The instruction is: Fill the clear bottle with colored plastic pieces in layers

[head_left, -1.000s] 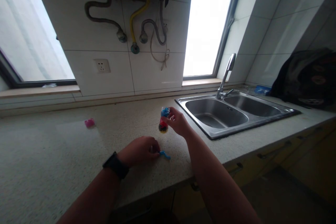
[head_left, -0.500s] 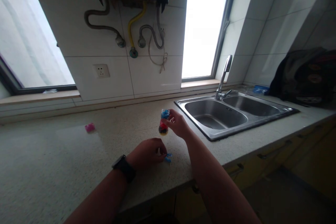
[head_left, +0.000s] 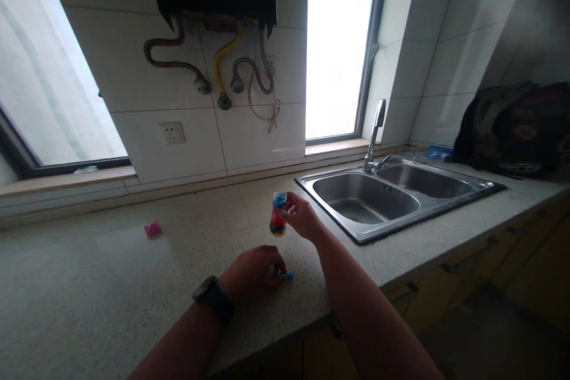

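Note:
My right hand (head_left: pixel 301 217) is closed round a small clear jar (head_left: pixel 278 214), upright just over the counter. The jar shows coloured layers: yellow at the bottom, then black, red, and blue near the top. The fingers cover part of its side. Nearer to me, my left hand (head_left: pixel 257 270), with a dark watch on its wrist, rests low at the counter. Its thumb and fingers are pinched on a small blue piece (head_left: pixel 289 276), of which only an end shows; its exact kind is too small to make out.
A pink object (head_left: pixel 152 229) lies on the speckled counter (head_left: pixel 89 285) at the left. To the right is a double steel sink (head_left: pixel 356 193) with a faucet (head_left: pixel 374 136). Beyond it sit a blue plastic item (head_left: pixel 439 153) and a dark bag (head_left: pixel 512 127). A water heater hangs above.
Less blue shows at my left fingertips; two blue bits stuck out there before. The jar stays in my right hand at nearly the same spot. The camera view has tilted up slightly.

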Available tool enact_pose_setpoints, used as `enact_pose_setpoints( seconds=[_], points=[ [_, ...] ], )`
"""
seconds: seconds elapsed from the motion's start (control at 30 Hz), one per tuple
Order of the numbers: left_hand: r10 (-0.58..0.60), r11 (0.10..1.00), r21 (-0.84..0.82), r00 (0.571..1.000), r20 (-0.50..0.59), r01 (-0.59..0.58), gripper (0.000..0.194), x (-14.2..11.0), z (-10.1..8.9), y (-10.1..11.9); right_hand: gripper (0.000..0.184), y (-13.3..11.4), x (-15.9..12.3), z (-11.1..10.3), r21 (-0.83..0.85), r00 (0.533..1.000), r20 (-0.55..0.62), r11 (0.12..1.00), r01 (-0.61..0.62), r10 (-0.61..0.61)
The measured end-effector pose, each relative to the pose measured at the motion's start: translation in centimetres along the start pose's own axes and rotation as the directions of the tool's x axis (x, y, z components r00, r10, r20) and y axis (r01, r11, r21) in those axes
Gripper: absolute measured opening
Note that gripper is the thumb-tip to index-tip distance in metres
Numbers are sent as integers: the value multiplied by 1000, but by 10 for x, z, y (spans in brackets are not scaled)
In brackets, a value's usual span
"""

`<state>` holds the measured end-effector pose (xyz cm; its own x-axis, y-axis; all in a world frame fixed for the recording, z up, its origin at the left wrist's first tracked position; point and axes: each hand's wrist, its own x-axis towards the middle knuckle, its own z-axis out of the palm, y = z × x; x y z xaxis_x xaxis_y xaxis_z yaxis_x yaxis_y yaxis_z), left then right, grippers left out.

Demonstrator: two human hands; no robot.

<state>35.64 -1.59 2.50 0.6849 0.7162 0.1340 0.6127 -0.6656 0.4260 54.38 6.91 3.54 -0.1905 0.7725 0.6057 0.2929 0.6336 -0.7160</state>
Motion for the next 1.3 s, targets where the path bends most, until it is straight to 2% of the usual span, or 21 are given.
enact_pose_setpoints(
  seconds=[0.2, 0.33, 0.4, 0.5, 0.63, 0.7, 0.73, 0.83, 0.97, 1.17, 1.3],
  points=[
    [-6, 995, 101, 999, -50, 11, 13, -2, 2, -6, 29, 1, 0, 1, -26, 1000, 0, 1000, 2, -2],
    [-69, 997, -29, 983, -170, 65, 9, -10, -11, -19, 32, 1, -1, 1, -38, 999, 3, 999, 35, -35],
    [-80, 992, -117, 955, -286, 48, 7, -14, -20, -26, 36, 1, -1, 1, -44, 999, 9, 998, 42, -42],
    [-139, 976, -212, 889, -437, 48, 17, -14, -36, -35, 38, 2, -2, 2, -41, 998, 33, 998, 55, -54],
    [-190, 966, -254, 810, -555, 53, 23, -2, -64, -35, 40, 0, -3, 4, -35, 996, 79, 998, 55, -52],
    [-180, 971, -232, 797, -577, 51, 25, 9, -80, -29, 40, -3, -3, 5, -26, 993, 104, 998, 57, -54],
    [-159, 977, -206, 807, -569, 47, 26, 14, -87, -25, 41, -4, -4, 5, -18, 991, 119, 998, 61, -58],
    [-56, 996, -85, 873, -485, 16, 26, 31, -101, -14, 43, -6, -5, 6, 7, 987, 148, 998, 63, -63],
    [-6, 997, 68, 928, -373, 33, 25, 43, -105, -10, 40, -5, -5, 7, 11, 989, 147, 999, 30, -31],
    [9, 972, 228, 962, -273, 56, 28, 42, -109, -11, 40, -4, -5, 8, -26, 985, 170, 999, 42, -37],
    [-10, 970, 234, 969, -247, 70, 30, 41, -114, -7, 40, -4, -5, 9, -13, 987, 158, 999, 44, -41]
  ],
)
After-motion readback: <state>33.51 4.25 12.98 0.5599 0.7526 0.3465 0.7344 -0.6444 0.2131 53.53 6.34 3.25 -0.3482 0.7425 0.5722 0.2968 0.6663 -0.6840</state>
